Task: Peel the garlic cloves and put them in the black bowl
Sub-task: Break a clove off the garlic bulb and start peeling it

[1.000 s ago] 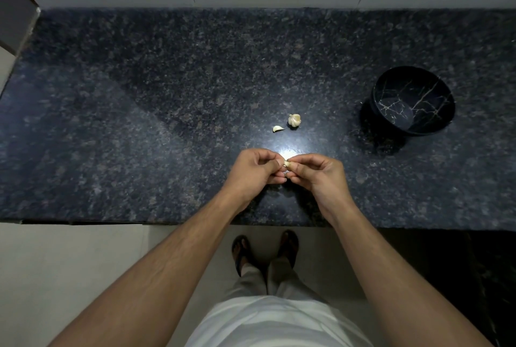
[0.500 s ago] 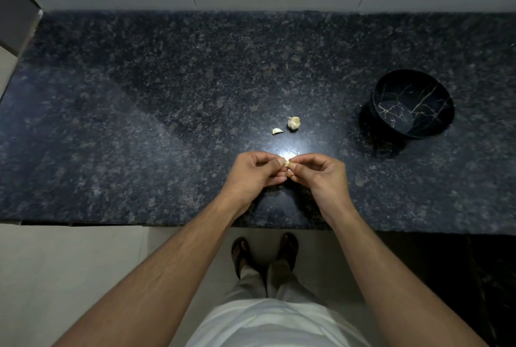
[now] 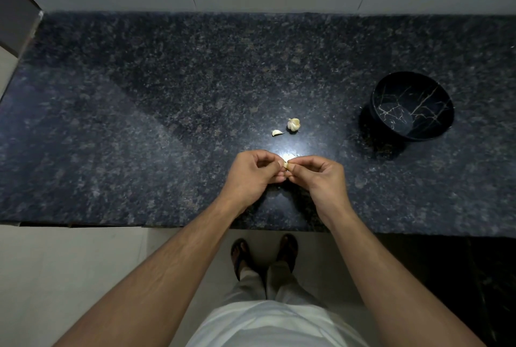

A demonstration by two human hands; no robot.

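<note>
A small pale garlic clove (image 3: 286, 165) is pinched between the fingertips of both hands, just above the counter near its front edge. My left hand (image 3: 252, 176) grips it from the left and my right hand (image 3: 321, 179) from the right; most of the clove is hidden by fingers. Farther back on the counter lie a partial garlic bulb (image 3: 293, 124) and one loose clove (image 3: 277, 133) to its left. The black bowl (image 3: 385, 112) with pale vein lines stands at the right, and nothing shows inside it.
The dark speckled granite counter (image 3: 139, 123) ends at a front edge just behind my wrists, and a grey wall runs along its back. A bright glare spot sits on the stone just beyond my hands. My sandalled feet stand on the floor below.
My hands stay together on the clove with only slight finger shifts. The view has tilted a little, so the counter sits lower in the frame.
</note>
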